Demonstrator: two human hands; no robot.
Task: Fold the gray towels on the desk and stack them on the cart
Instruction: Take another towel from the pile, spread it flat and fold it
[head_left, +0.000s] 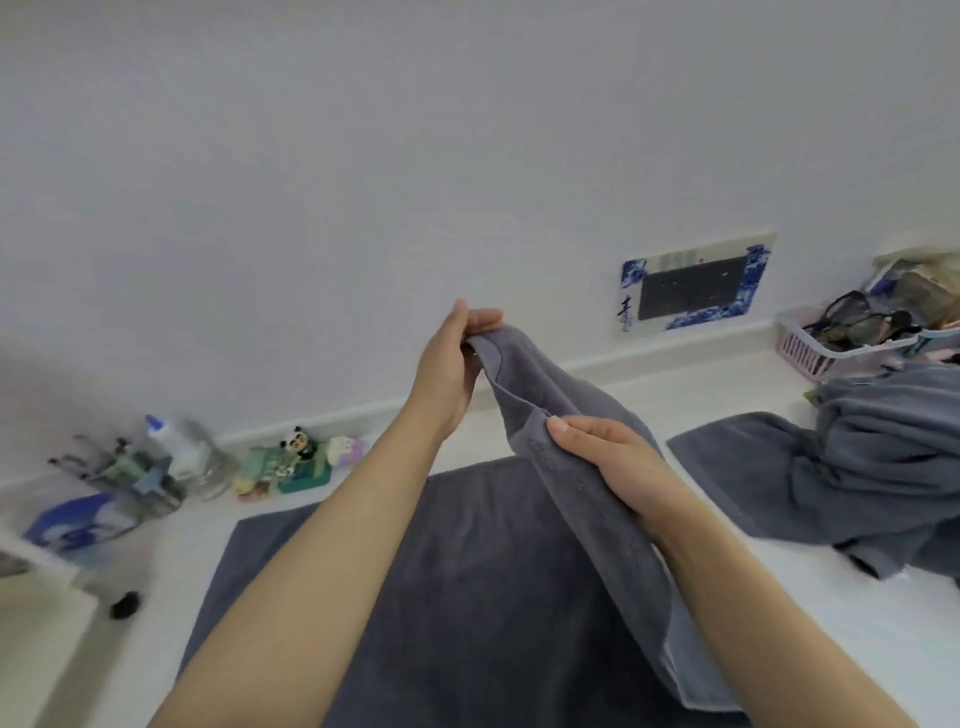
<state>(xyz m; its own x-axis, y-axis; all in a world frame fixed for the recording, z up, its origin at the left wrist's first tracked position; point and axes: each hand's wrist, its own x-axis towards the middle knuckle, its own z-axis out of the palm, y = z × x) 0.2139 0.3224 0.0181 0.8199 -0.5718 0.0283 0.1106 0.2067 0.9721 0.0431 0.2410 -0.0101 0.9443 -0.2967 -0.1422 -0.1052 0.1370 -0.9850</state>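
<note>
Overhead, a white surface (519, 436) against a pale wall carries a spread gray towel (467, 597), above which the left hand (452, 364) pinches a raised towel's (571, 467) corner and the right hand (608, 462) grips its edge.

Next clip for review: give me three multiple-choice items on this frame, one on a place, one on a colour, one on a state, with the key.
1. Where does the heap of unfolded towels lie?
A. at the desk's right end
B. on the floor
C. under the panda figure

2. What colour is the towel held up?
A. white
B. gray
C. red

3. How does the left hand hold that towel?
A. flat palm pressing it down
B. not touching it
C. pinching its top corner

Key: 1 A, the heap sits at the right, below the pink basket. 2 B, it matches the gray towel spread flat on the desk. 3 C, thumb and fingers close on the raised corner, while the right hand grips lower down.
</note>
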